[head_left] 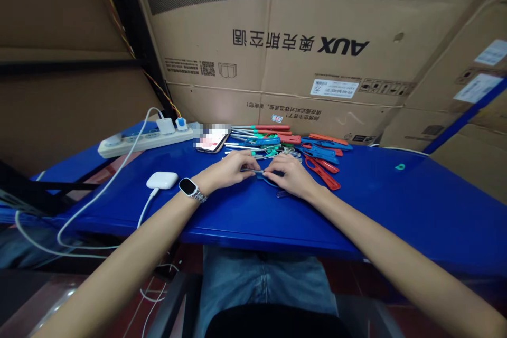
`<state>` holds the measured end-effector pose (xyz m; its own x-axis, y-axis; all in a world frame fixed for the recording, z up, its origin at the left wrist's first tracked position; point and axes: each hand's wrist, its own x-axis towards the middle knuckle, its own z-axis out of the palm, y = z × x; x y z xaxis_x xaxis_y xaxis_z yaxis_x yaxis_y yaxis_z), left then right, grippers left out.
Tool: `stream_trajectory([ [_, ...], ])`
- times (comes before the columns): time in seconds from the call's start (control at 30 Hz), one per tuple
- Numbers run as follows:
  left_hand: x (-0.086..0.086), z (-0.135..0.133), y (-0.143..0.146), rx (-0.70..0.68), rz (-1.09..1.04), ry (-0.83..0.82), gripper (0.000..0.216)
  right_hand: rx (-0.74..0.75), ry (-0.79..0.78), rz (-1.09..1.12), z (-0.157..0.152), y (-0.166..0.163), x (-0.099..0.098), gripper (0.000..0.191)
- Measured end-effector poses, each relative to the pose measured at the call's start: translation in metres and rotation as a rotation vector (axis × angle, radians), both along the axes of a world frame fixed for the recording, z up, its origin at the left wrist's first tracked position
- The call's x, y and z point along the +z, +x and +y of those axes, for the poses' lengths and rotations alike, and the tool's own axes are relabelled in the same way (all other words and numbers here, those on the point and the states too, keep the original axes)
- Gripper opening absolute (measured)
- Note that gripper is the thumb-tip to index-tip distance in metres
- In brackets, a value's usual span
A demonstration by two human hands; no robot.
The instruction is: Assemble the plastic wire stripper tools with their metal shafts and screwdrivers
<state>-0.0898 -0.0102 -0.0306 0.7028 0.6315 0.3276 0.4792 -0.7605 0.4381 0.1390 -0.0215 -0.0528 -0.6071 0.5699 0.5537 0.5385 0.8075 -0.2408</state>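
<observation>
My left hand (pixel 233 169) is closed in a pinch on a thin silvery rod (pixel 252 170), low over the table. Right beside it, my right hand (pixel 290 173) is closed too, its fingertips meeting near the rod's end; what they pinch is too small to make out. A blue curved piece (pixel 269 182) shows below the right fingers. Just beyond both hands lies a pile of thin metal tubes (pixel 233 145) and plastic handle-shaped parts, among them red handle pieces (pixel 322 171) and blue handle pieces (pixel 330 143). A small clear piece (pixel 281 194) lies under the right hand.
A phone (pixel 213 139) and a white power strip (pixel 148 140) stand at the back left of the blue table (pixel 380 206). Nearer is a white earbud case (pixel 162 180) with a cable. A teal bit (pixel 400 167) lies right. A large cardboard sheet (pixel 293 5) rises behind.
</observation>
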Motion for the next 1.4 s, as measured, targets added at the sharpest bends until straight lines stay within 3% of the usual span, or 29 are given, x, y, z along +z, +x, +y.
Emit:
stream_trajectory([
  [0.3,0.001,0.0,-0.001,-0.01,0.03,0.028,0.017,-0.029,0.063,-0.131,-0.005,-0.004,0.005,0.015],
  [0.53,0.004,-0.005,0.001,-0.063,0.079,0.045,0.022,-0.074,-0.059,-0.091,-0.008,-0.001,0.006,0.005],
  [0.77,0.001,-0.006,0.001,-0.074,0.098,0.015,0.023,-0.073,-0.206,-0.009,-0.009,0.001,0.003,0.011],
  [1.4,-0.011,-0.003,0.008,-0.08,0.114,0.047,0.023,-0.104,-0.236,0.057,-0.012,-0.004,0.0,0.01],
])
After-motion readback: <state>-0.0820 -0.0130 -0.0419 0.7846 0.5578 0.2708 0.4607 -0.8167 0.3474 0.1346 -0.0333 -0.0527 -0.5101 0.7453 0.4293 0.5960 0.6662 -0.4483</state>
